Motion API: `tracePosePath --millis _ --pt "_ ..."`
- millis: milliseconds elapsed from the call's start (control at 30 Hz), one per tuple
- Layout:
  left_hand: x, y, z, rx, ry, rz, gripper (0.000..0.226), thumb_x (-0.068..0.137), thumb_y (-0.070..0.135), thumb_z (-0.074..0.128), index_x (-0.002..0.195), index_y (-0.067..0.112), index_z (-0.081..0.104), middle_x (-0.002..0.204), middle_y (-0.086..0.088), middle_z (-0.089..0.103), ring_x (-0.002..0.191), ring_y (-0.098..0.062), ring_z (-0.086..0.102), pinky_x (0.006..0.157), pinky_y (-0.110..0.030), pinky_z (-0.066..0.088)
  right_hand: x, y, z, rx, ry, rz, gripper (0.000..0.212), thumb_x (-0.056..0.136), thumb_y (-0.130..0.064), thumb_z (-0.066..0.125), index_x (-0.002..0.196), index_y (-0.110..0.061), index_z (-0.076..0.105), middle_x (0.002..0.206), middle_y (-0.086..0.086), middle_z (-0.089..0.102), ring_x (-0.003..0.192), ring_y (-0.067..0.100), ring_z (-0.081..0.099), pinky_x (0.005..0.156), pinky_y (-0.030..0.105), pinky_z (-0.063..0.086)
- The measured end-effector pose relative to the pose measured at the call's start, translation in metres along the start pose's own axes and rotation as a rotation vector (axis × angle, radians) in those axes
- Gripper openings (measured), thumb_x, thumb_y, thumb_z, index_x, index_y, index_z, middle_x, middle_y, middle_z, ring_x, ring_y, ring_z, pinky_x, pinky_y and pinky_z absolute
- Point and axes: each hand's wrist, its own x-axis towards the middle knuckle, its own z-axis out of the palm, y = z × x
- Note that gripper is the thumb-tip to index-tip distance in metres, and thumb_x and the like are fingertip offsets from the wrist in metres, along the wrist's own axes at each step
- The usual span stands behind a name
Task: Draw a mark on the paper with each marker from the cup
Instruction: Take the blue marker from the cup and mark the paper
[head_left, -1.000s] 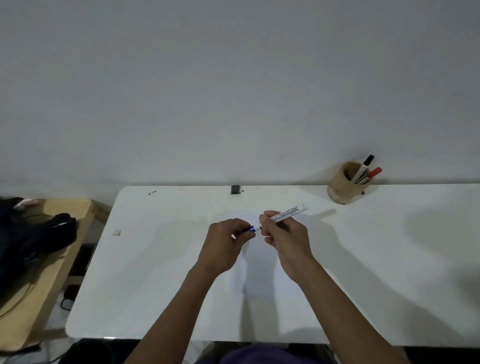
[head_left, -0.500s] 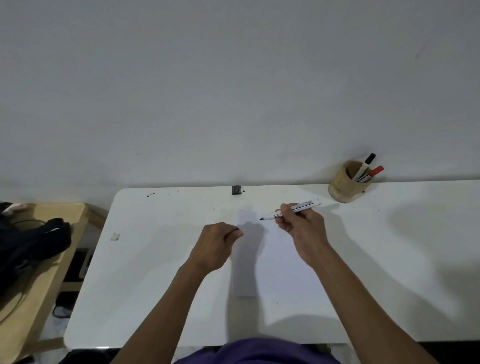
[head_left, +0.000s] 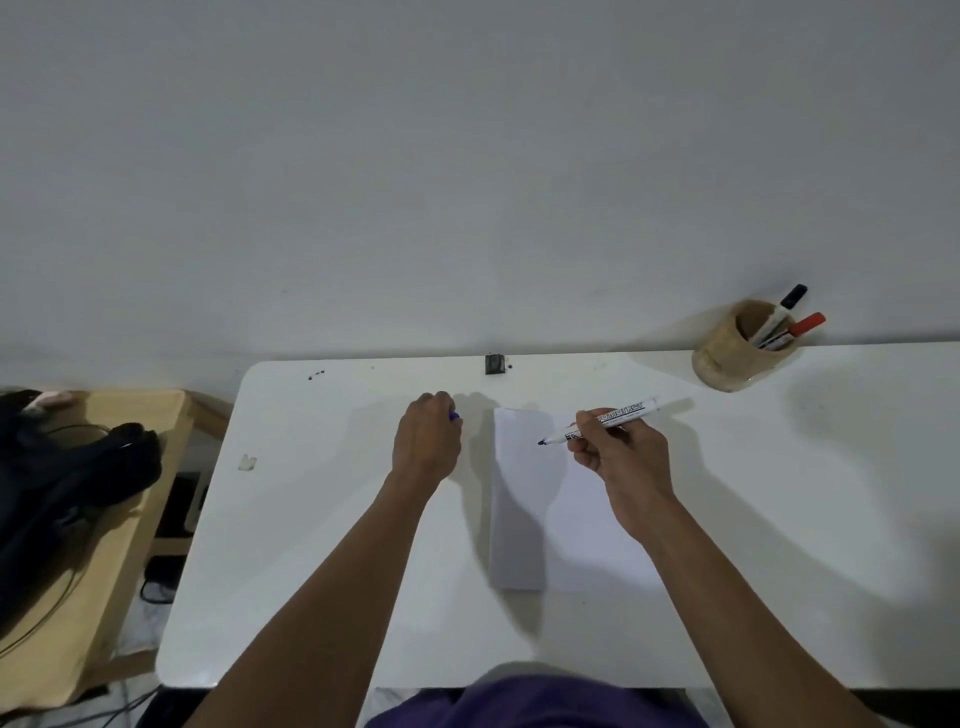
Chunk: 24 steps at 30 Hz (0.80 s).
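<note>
A white sheet of paper (head_left: 524, 509) lies on the white table (head_left: 322, 545) in front of me. My right hand (head_left: 623, 457) grips an uncapped white marker (head_left: 621, 413), its blue tip hovering at the paper's upper part. My left hand (head_left: 426, 441) rests to the left of the paper, closed around the blue cap (head_left: 454, 416), which peeks out at the fingers. A wooden cup (head_left: 737, 353) stands at the table's back right and holds a black-capped marker (head_left: 787, 306) and a red-capped marker (head_left: 800, 327).
A small black object (head_left: 494, 364) sits at the table's back edge by the wall. A wooden side table (head_left: 104, 519) to the left carries a black bag (head_left: 62, 467) and cables. A scrap of tape (head_left: 247, 462) sticks near the table's left edge.
My hands pulled apart and the cap came off the marker. The left hand moved left with the cap; the right hand moved right and pointed the bare tip at the paper.
</note>
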Motion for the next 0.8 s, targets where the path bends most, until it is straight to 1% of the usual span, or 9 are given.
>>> tracePosePath --millis 133,233,333,400,433,500,533,633,800 --pt "0.012 0.002 0.005 -0.040 -0.056 -0.055 0.009 0.091 0.011 0.061 0.090 0.003 0.064 0.092 -0.013 0.064 0.078 -0.030 0.058 0.067 -0.036 0.048 0.001 -0.002 0.006 -0.004 0.024 -0.014 0.013 0.089 -0.007 0.075 0.100 -0.002 0.070 0.082 0.011 0.074 0.068 0.020 0.070 0.074 0.031 0.062" --pt "0.014 -0.002 0.008 -0.129 -0.084 -0.109 0.012 0.088 0.015 0.067 0.090 0.004 0.065 0.086 -0.010 0.065 0.079 -0.031 0.060 0.068 -0.033 0.048 0.003 -0.001 0.011 -0.039 0.028 -0.013 0.015 0.085 -0.007 0.080 0.095 -0.002 0.070 0.078 0.010 0.075 0.071 0.020 0.074 0.071 0.030 0.061" --pt "0.010 -0.007 0.007 -0.180 -0.094 -0.142 0.030 0.085 0.019 0.070 0.111 0.006 0.063 0.099 -0.009 0.070 0.092 -0.030 0.064 0.075 -0.033 0.050 0.004 0.001 0.012 -0.060 0.017 -0.019 0.013 0.082 -0.007 0.082 0.088 -0.004 0.070 0.072 0.008 0.074 0.070 0.021 0.075 0.069 0.031 0.059" --pt "-0.002 -0.008 0.006 -0.188 -0.034 -0.139 0.045 0.084 0.020 0.065 0.126 0.009 0.052 0.108 -0.009 0.068 0.101 -0.028 0.062 0.080 -0.034 0.050 0.006 0.002 0.012 -0.039 0.010 -0.016 0.011 0.085 -0.005 0.079 0.088 -0.007 0.069 0.074 0.008 0.074 0.069 0.021 0.075 0.069 0.032 0.060" --pt "-0.012 -0.009 0.006 -0.186 0.025 -0.126 0.046 0.085 0.021 0.063 0.128 0.012 0.049 0.109 -0.008 0.066 0.103 -0.027 0.060 0.080 -0.035 0.050 0.007 0.002 0.012 -0.024 0.008 -0.014 0.010 0.086 -0.005 0.077 0.089 -0.008 0.069 0.076 0.008 0.074 0.069 0.020 0.074 0.070 0.033 0.060" --pt "-0.037 -0.010 0.011 -0.142 0.156 -0.032 0.036 0.089 0.024 0.059 0.124 0.018 0.050 0.109 -0.003 0.061 0.105 -0.023 0.056 0.076 -0.036 0.050 0.010 0.003 0.010 -0.008 -0.008 -0.017 0.007 0.087 -0.004 0.076 0.091 -0.008 0.071 0.077 0.008 0.074 0.069 0.020 0.074 0.071 0.033 0.060" --pt "-0.048 -0.012 0.016 -0.095 0.201 0.069 0.032 0.091 0.024 0.058 0.122 0.019 0.052 0.109 -0.002 0.060 0.105 -0.024 0.056 0.074 -0.037 0.051 0.011 0.003 0.010 -0.013 -0.023 -0.021 0.007 0.087 -0.003 0.076 0.090 -0.006 0.071 0.078 0.008 0.074 0.070 0.020 0.073 0.071 0.033 0.060" --pt "-0.065 -0.019 0.040 0.087 0.208 0.342 0.036 0.091 0.024 0.058 0.127 0.022 0.053 0.118 -0.003 0.061 0.107 -0.028 0.056 0.084 -0.039 0.048 0.013 0.007 0.011 -0.052 -0.053 -0.051 0.016 0.079 0.003 0.080 0.091 -0.002 0.071 0.083 0.010 0.073 0.073 0.020 0.072 0.070 0.031 0.058" --pt "-0.066 -0.023 0.059 0.245 0.158 0.372 0.041 0.098 0.035 0.046 0.138 0.027 0.050 0.140 -0.002 0.054 0.124 -0.027 0.048 0.103 -0.040 0.039 0.021 0.013 0.020 -0.076 -0.029 -0.097 0.019 0.075 0.005 0.084 0.085 -0.006 0.072 0.082 0.015 0.073 0.068 0.022 0.072 0.064 0.030 0.059"
